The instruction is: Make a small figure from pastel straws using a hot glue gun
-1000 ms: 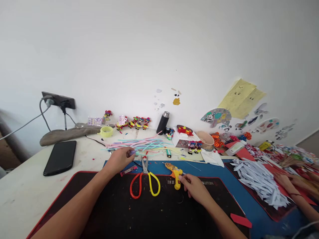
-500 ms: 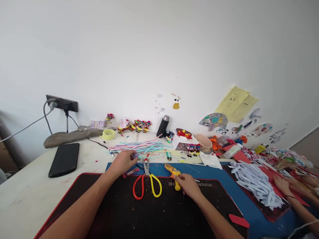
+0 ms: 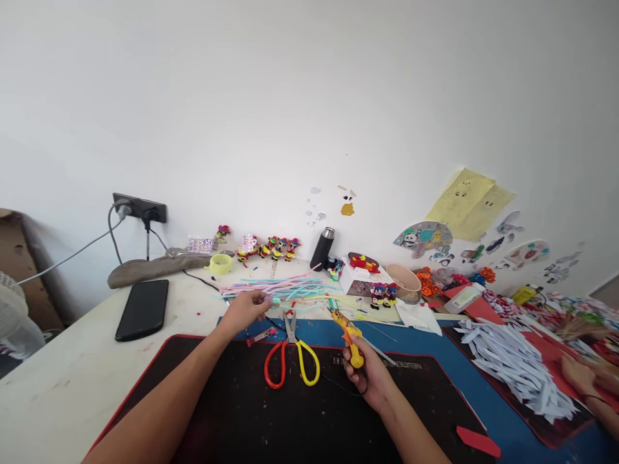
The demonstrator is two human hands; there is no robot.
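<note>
Right hand [image 3: 371,372]: you're holding the yellow glue gun [image 3: 344,323] by its handle [image 3: 356,358], one o'clock.
Left hand [image 3: 244,313]: you're pinching a purple-teal piece [image 3: 276,301], eleven o'clock.
Glue gun: probably feeling light, rigid; handle is offering safest hold.

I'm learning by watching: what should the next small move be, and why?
Perhaps bring the yellow, pistol-shaped plastic glue gun toward the small purple piece: the right hand grips the gun, the left hand pinches the piece, and the two are apart.
</note>
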